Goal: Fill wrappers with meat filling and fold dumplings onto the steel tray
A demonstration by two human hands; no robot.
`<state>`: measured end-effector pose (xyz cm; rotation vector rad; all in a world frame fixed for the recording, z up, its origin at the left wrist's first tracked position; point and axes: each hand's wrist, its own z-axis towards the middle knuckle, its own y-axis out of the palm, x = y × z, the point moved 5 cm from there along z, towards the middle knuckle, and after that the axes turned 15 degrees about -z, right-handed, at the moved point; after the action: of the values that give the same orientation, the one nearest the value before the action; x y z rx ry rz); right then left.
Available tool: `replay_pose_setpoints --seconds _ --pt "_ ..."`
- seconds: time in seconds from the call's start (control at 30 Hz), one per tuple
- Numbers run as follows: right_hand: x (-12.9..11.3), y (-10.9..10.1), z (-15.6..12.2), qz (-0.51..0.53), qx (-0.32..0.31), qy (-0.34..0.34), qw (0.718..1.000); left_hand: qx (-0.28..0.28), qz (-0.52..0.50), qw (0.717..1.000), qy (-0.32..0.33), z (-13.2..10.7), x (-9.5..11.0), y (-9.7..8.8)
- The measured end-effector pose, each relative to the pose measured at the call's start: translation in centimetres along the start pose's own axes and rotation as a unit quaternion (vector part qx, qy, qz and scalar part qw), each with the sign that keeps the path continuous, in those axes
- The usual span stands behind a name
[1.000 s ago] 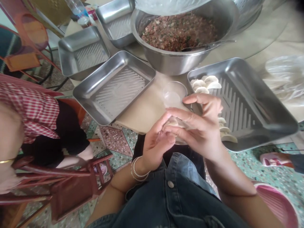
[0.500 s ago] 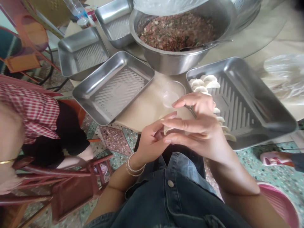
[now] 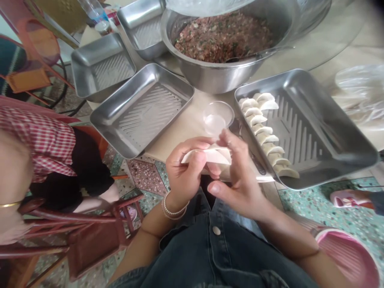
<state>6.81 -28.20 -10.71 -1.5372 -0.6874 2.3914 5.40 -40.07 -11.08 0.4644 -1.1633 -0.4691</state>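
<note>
Both my hands hold a folded white dumpling (image 3: 210,155) over my lap at the table's edge. My left hand (image 3: 184,172) pinches its left end with fingers curled. My right hand (image 3: 237,176) grips its right side, thumb below. Right behind them stands a small clear cup of water (image 3: 218,117). To the right a steel tray (image 3: 327,132) holds a row of several finished dumplings (image 3: 264,128). A big steel bowl of minced filling (image 3: 222,36) sits at the back with a spoon in it.
An empty steel tray (image 3: 141,110) lies left of the cup, two more trays (image 3: 102,68) behind it. A person in a red checked shirt (image 3: 39,140) sits at the left by a red stool (image 3: 90,232). A plastic bag (image 3: 360,92) lies far right.
My right hand has drawn back toward me off the tray's edge, uncovering the row of dumplings. The dumpling now shows folded between both hands.
</note>
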Motion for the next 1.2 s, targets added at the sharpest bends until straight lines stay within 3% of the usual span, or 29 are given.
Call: replay_pose_setpoints --seconds 0.13,0.37,0.47,0.6,0.77,0.83,0.9,1.2 --pt "-0.1 2.6 -1.2 0.113 -0.074 0.016 0.991 0.001 -0.025 1.0 0.01 0.1 0.1 0.8" --pt "-0.7 2.2 -0.8 0.102 -0.058 -0.022 0.993 0.003 -0.033 0.999 0.021 -0.4 -0.3 0.8" --pt "-0.9 1.9 -0.6 0.041 -0.036 -0.043 0.998 0.007 -0.023 0.999 0.029 -0.5 -0.1 0.7" --pt "-1.3 0.9 -0.3 -0.115 0.038 -0.069 0.99 0.017 -0.022 1.0 0.011 -0.5 0.3 0.7" --pt "-1.6 -0.2 0.2 -0.216 0.077 -0.088 0.969 0.007 -0.08 0.992 -0.094 -0.2 -0.2 1.1" --pt "-1.5 -0.2 0.3 -0.21 0.06 -0.089 0.972 -0.026 -0.1 0.984 -0.144 -0.2 -0.7 1.4" --pt "-1.5 -0.1 0.2 -0.183 0.053 -0.087 0.978 -0.042 -0.107 0.982 -0.151 -0.1 -1.0 1.3" --pt "-0.6 2.0 -1.8 0.02 -0.035 -0.009 0.999 0.007 -0.047 0.999 -0.019 0.2 -0.3 -0.1"
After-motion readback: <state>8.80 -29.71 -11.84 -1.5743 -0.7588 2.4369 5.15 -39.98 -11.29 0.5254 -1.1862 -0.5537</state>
